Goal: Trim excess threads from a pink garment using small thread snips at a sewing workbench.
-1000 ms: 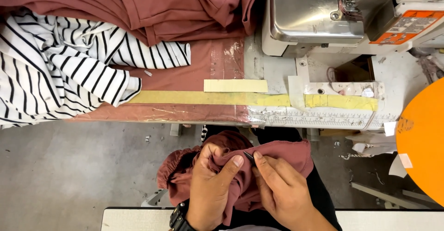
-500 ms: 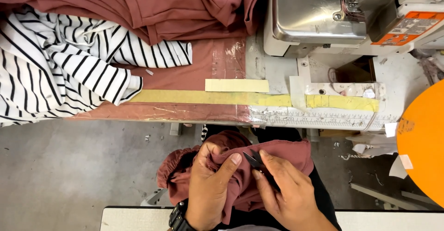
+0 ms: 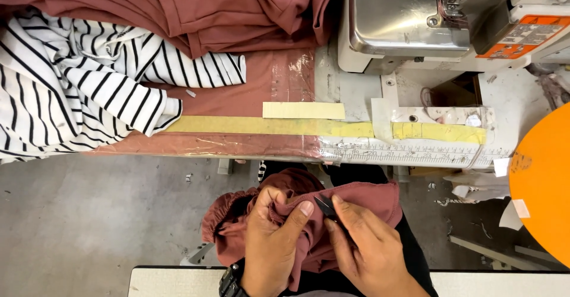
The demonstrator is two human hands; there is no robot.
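Note:
A rust-brown garment (image 3: 368, 205) lies bunched in my lap below the table edge. My left hand (image 3: 270, 246) pinches a gathered fold of it between thumb and fingers; a black watch sits on that wrist. My right hand (image 3: 365, 249) holds small black thread snips (image 3: 325, 205), their blades pointing up-left at the pinched fold, close to my left thumb tip.
A sewing machine (image 3: 409, 18) stands at the upper right on a worn white table (image 3: 356, 89) with yellow tape strips and a ruler along its front edge. Rust-brown fabric (image 3: 225, 6) and a black-and-white striped garment (image 3: 77, 89) lie at the left. An orange disc (image 3: 543, 184) is at the right.
My right hand has drawn the snips slightly away from the fold and turned them, so the blades now show. My left hand keeps its pinch on the fabric.

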